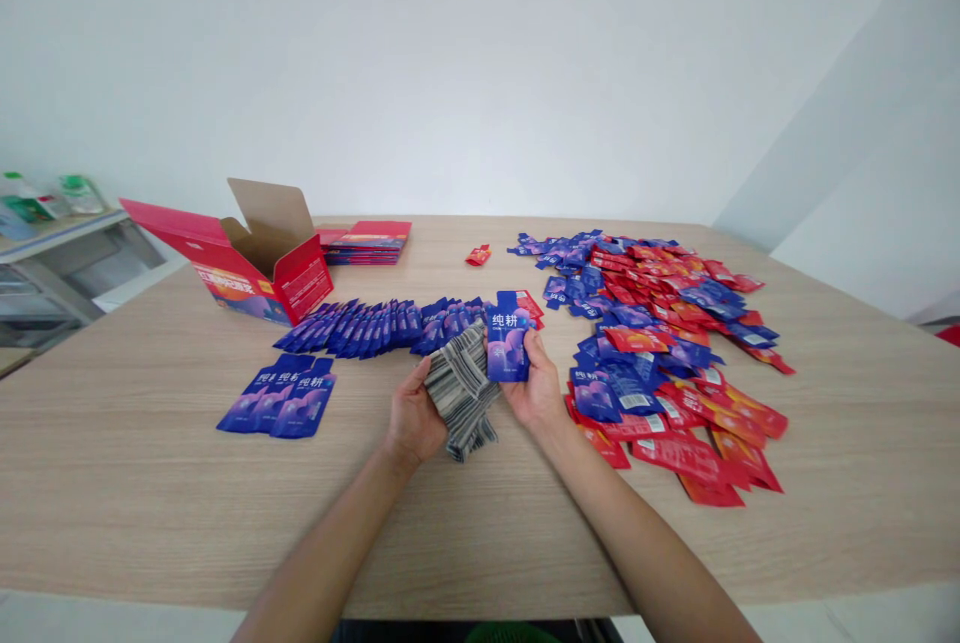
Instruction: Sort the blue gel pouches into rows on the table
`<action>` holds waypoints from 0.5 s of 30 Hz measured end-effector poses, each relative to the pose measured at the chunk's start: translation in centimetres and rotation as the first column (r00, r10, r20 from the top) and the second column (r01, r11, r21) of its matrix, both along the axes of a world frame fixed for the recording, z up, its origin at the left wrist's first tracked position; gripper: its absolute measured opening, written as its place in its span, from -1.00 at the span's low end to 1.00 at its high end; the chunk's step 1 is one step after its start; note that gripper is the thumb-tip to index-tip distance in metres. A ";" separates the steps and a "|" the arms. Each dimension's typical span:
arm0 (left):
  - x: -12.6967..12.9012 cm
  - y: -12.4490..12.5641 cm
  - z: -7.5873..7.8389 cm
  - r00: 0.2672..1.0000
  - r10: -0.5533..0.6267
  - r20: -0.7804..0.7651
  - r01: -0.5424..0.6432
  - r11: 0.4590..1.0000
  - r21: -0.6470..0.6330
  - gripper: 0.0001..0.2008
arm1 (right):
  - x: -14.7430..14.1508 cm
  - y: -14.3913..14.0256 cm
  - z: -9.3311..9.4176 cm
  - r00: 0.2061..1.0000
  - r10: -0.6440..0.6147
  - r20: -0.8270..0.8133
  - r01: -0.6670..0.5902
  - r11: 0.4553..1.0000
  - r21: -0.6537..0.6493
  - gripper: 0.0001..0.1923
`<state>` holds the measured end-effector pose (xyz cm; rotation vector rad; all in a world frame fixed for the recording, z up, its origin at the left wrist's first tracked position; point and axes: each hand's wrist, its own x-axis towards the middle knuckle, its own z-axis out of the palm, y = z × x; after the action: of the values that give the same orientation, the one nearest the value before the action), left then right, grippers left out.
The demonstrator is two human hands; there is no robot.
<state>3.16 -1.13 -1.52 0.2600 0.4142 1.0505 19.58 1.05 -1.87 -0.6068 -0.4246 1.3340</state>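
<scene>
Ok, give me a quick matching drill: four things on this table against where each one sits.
Things:
1. open red carton
2. mixed pile of red and blue sachets
3. fanned stack of sachets
4. three blue sachets

Places:
A. between left hand and right hand
B. far left
C. right side
D. near left, lying flat

Pairs: 1-B, 2-C, 3-A, 4-D

held blue sachet [508,338]: "纯耕" | flat blue sachets [279,401]: "纯耕" | red box [251,278]: print unreadable
</scene>
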 end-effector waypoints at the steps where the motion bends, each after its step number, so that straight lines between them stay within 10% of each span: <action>1: 0.0 0.0 0.1 1.000 0.005 -0.005 -0.005 1.000 0.012 -0.53 | 0.0 0.0 0.0 1.000 0.000 -0.004 0.000 1.000 -0.004 -0.70; 15: 1.7 -1.3 -1.8 0.935 0.113 -0.335 0.017 0.933 0.361 -0.36 | -1.8 -1.6 0.4 0.983 -0.007 0.181 -0.014 0.993 0.113 -0.64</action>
<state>4.85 -2.39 -3.32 0.7778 0.5506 1.1288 17.82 -0.56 -1.45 -0.6347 -0.6464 1.2530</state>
